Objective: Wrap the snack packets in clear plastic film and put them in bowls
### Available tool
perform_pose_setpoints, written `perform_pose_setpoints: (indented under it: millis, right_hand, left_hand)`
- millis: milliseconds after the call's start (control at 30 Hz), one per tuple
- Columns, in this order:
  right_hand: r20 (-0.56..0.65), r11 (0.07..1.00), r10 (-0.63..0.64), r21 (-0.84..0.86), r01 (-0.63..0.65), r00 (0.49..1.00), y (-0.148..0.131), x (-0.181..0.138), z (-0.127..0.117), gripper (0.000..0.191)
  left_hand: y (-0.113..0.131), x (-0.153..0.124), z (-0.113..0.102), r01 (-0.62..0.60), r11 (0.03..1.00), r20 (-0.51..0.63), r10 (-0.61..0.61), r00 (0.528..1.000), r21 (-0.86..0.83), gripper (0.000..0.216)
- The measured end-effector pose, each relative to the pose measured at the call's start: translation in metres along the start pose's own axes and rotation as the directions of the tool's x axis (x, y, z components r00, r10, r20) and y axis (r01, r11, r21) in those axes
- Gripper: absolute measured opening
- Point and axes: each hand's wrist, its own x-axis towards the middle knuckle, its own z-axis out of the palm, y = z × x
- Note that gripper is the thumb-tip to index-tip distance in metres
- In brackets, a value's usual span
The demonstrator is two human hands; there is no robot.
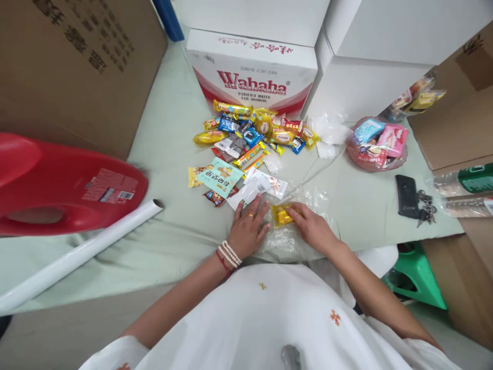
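Note:
My left hand [249, 228] lies flat with its fingers spread, the fingertips at the lower edge of a white snack packet [248, 192]. Between thumb and fingers my right hand [310, 226] pinches the right end of a small yellow snack packet [282, 215]. Under that packet spreads a clear plastic bag [292, 239], crumpled on the cloth. Beyond my hands lies a pile of wrapped snacks [252, 136], mostly yellow and blue. A light green card-like packet [222, 177] with printed characters rests at its near left side.
A white and red water carton [254, 77] stands behind the pile. To the right are a tied bag of snacks [377, 144], a black pouch [406, 195] and keys [425, 208]. A red jug [77, 185] and a white tube [88, 252] lie at left.

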Motion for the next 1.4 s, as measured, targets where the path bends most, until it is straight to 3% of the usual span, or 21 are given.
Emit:
perform_pose_setpoints:
  millis: [100,200,300,367,433,533,633,733,800,867,933,1000,1100,1167,1267,1333,1400]
  right_hand:
    - [-0.119,0.990,-0.025,0.135,0.041,0.993,0.006,-0.021,0.003,0.049]
    - [-0.195,0.968,-0.065,0.227,0.110,0.979,0.006,-0.057,0.002,0.050]
    - [-0.146,0.978,-0.090,0.173,0.115,0.985,0.003,-0.089,0.014,0.044]
    - [-0.151,0.983,-0.062,0.159,0.086,0.987,0.003,-0.098,0.024,0.025]
    - [-0.191,0.969,-0.022,0.236,0.068,0.981,0.006,-0.098,0.025,0.019]
    - [-0.202,0.913,0.043,0.406,0.044,0.978,0.016,-0.085,0.007,0.018]
    - [-0.140,0.881,0.161,0.466,-0.079,0.977,0.031,-0.063,-0.020,0.023]
    - [-0.023,0.881,0.287,0.399,-0.255,0.958,0.049,-0.038,-0.037,0.030]
    - [0.054,0.911,0.326,0.250,-0.329,0.944,0.062,-0.020,-0.041,0.027]
    - [0.049,0.941,0.329,0.063,-0.332,0.943,0.071,0.000,-0.045,0.024]
    - [-0.037,0.959,0.279,-0.048,-0.281,0.960,0.075,0.022,-0.047,0.026]
    - [-0.100,0.975,0.209,-0.054,-0.215,0.973,0.073,0.045,-0.046,0.035]
    - [-0.019,0.980,0.197,-0.001,-0.197,0.980,0.068,0.078,-0.036,0.049]
    - [0.067,0.972,0.235,0.013,-0.236,0.970,0.065,0.095,-0.028,0.050]
    - [0.145,0.958,0.256,0.092,-0.270,0.956,0.063,0.103,-0.024,0.029]
    - [0.151,0.948,0.223,0.198,-0.250,0.963,0.059,0.098,-0.029,0.024]
    - [0.114,0.957,0.119,0.252,-0.144,0.986,0.051,0.084,-0.034,0.029]
  left_hand:
    - [-0.010,-0.014,-0.016,-0.204,0.975,-0.021,0.202,0.979,-0.087,0.065]
    - [-0.021,-0.030,-0.030,-0.371,0.896,0.106,0.405,0.908,-0.244,0.070]
    - [-0.030,-0.038,-0.034,-0.329,0.894,0.198,0.397,0.896,-0.303,0.071]
    - [-0.034,-0.035,-0.034,-0.301,0.903,0.220,0.375,0.901,-0.306,0.045]
    - [-0.036,-0.026,-0.036,-0.270,0.904,0.226,0.354,0.908,-0.332,0.023]
    - [-0.036,-0.001,-0.044,-0.180,0.919,0.216,0.267,0.939,-0.351,0.023]
    - [-0.036,0.032,-0.049,-0.087,0.964,0.214,0.143,0.966,-0.251,0.030]
    - [-0.033,0.063,-0.041,0.026,0.995,0.217,-0.006,0.976,-0.092,0.031]
    - [-0.029,0.076,-0.031,0.115,0.993,0.199,-0.119,0.973,0.032,0.025]
    - [-0.025,0.082,-0.022,0.175,0.977,0.130,-0.191,0.973,0.121,0.019]
    - [-0.020,0.082,-0.016,0.205,0.968,0.009,-0.208,0.978,0.142,0.026]
    - [-0.016,0.076,-0.015,0.222,0.968,-0.133,-0.207,0.969,0.114,0.034]
    - [-0.008,0.065,-0.020,0.188,0.980,-0.246,-0.167,0.955,0.066,0.039]
    - [-0.001,0.057,-0.022,0.079,0.996,-0.186,-0.069,0.980,0.047,0.043]
    - [0.011,0.052,-0.020,-0.115,0.993,0.032,0.115,0.993,0.008,0.043]
    - [0.017,0.053,-0.015,-0.149,0.989,0.127,0.146,0.981,0.015,0.042]
    - [0.021,0.056,-0.010,-0.130,0.991,0.154,0.122,0.980,0.043,0.040]
